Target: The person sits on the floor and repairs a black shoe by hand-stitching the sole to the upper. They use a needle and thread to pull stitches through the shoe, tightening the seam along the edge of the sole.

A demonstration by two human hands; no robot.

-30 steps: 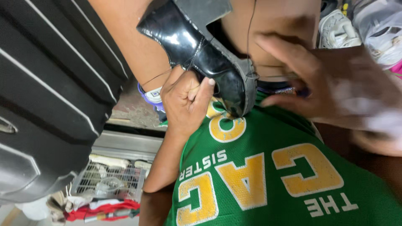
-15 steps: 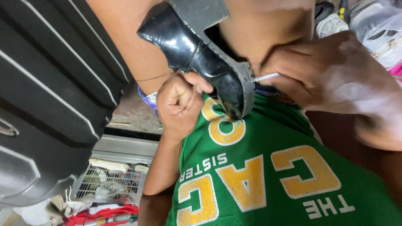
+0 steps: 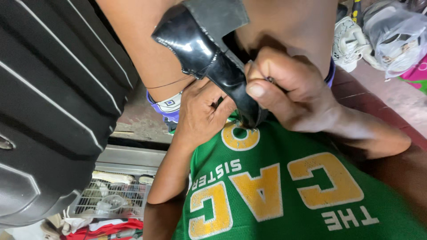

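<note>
Obs., head view, looking down along the person's torso.

Black glossy shoe [image 3: 209, 58] held up close to the chest, between the two hands, sole edge turned toward the green jersey [image 3: 284, 195]; its lower end sits just above the yellow lettering on the jersey.

Left hand [image 3: 202, 111]: fingers curled in, closed against the underside of the shoe, thumb side pressed to the shoe's edge. Grip looks firm; how far the fingertips wrap round is hidden by the shoe.

Right hand [image 3: 289, 93]: closed into a tight fist against the other side of the shoe, thumb laid flat along the sole edge. A small dark object is just visible between the clenched fingers; too little of it shows to say what it is.

A thin thread [image 3: 171, 83] runs from the shoe region across the forearm to the left.

Surroundings: large black ribbed case [image 3: 53, 111] fills the left of the view. Below it, a wire rack [image 3: 111, 200] with small items, and red cloth [image 3: 106, 229] at the bottom edge. Upper right: a white sneaker [image 3: 349, 42] beside a clear plastic bag [image 3: 393, 38], well apart from the hands
</note>
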